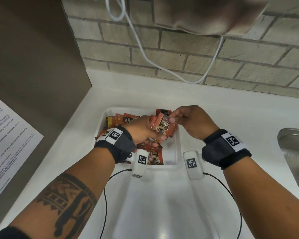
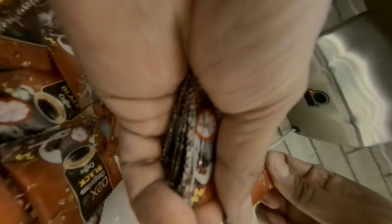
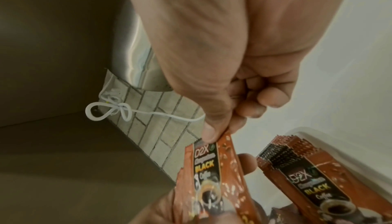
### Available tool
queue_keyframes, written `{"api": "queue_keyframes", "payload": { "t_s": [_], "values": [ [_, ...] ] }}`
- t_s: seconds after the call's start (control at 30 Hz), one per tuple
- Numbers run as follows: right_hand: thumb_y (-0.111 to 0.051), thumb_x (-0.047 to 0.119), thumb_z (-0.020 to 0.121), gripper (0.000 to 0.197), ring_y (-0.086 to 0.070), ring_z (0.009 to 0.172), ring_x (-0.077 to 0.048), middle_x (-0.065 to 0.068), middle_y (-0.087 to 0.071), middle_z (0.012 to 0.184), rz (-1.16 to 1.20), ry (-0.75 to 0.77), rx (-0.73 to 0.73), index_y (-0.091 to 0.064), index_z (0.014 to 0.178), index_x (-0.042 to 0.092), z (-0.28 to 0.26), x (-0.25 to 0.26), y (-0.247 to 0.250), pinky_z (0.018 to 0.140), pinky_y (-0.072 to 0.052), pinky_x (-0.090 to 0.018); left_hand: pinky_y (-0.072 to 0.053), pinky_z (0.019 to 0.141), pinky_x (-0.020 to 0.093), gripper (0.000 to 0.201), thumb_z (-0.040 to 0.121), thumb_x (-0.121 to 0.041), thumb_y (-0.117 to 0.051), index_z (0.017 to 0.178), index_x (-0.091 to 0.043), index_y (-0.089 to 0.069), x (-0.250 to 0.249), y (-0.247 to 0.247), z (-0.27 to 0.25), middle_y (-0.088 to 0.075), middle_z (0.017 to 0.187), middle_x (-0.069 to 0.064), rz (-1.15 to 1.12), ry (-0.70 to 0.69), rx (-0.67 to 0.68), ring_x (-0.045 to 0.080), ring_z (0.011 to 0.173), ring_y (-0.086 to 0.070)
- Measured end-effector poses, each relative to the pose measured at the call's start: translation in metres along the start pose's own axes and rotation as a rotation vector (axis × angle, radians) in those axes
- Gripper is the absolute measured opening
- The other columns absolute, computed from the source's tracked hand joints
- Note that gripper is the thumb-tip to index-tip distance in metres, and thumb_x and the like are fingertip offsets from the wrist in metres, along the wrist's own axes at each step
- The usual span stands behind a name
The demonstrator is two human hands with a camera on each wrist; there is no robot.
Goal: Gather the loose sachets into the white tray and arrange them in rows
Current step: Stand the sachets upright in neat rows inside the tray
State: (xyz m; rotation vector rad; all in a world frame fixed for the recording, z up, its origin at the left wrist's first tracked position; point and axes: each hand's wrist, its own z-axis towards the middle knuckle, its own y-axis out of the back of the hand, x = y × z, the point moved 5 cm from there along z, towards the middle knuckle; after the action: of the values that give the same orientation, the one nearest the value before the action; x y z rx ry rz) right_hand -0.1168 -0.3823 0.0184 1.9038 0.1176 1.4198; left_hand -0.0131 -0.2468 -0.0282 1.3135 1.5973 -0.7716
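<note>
The left hand [image 1: 143, 130] grips a stack of sachets [image 1: 160, 127] above the white tray [image 1: 177, 152]. The right hand [image 1: 191, 121] pinches the top sachet [image 1: 165, 122] between thumb and forefinger.

A white worktop [image 1: 214, 107] runs back to a grey brick wall [image 1: 188, 54], down which a white cable [image 1: 146, 56] loops. At the right edge sits a steel sink [image 1: 295, 145]. A printed paper sheet [image 1: 9, 138] lies at the left, below a brown panel [image 1: 33, 54].
</note>
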Motion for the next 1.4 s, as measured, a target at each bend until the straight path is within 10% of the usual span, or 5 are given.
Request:
{"api": "queue_keyframes", "payload": {
  "t_s": [0.4, 0.67, 0.9, 1.4],
  "values": [
    [-0.061, 0.015, 0.091, 0.020, -0.051, 0.074, 0.002, 0.024, -0.053, 0.076, -0.381, -0.017, -0.039, -0.073, 0.083, 0.028, 0.003, -0.013, 0.005, 0.063, -0.030, -0.004, -0.052, 0.100, 0.053, 0.040, 0.082, -0.039, -0.076, 0.100, -0.003, -0.074, 0.014, 0.015, -0.005, -0.074, 0.100, 0.018, 0.724, 0.363, 0.142, 0.030, 0.087, -0.068],
    [-0.061, 0.014, 0.088, 0.024, -0.050, 0.068, 0.001, 0.020, -0.056, 0.071, -0.413, -0.087, 0.031, -0.073, 0.074, 0.029, 0.015, -0.023, -0.015, 0.055, -0.029, -0.007, -0.052, 0.097, 0.043, 0.035, 0.086, -0.043, -0.071, 0.092, -0.008, -0.077, 0.011, -0.026, 0.029, -0.076, 0.096, 0.005, 0.861, 0.348, 0.218, 0.023, 0.086, -0.065],
    [-0.072, 0.018, 0.085, 0.007, -0.049, 0.071, -0.002, 0.018, -0.053, 0.076, -0.419, -0.115, 0.034, -0.070, 0.080, 0.023, 0.022, -0.031, -0.018, 0.059, -0.033, -0.016, -0.041, 0.066, 0.027, 0.020, 0.091, -0.035, -0.068, 0.079, -0.018, -0.067, 0.005, -0.032, 0.042, -0.061, 0.081, -0.003, 0.937, 0.342, 0.204, 0.014, 0.074, -0.052],
    [-0.080, 0.017, 0.078, 0.018, -0.053, 0.074, -0.008, 0.014, -0.055, 0.079, -0.367, -0.129, 0.001, -0.063, 0.077, 0.025, 0.029, -0.040, -0.021, 0.061, -0.039, -0.022, -0.051, 0.095, 0.036, 0.023, 0.093, -0.036, -0.067, 0.082, -0.018, -0.076, 0.012, -0.031, 0.044, -0.072, 0.080, -0.005, 0.809, 0.325, 0.219, 0.015, 0.080, -0.062]
  ]
}}
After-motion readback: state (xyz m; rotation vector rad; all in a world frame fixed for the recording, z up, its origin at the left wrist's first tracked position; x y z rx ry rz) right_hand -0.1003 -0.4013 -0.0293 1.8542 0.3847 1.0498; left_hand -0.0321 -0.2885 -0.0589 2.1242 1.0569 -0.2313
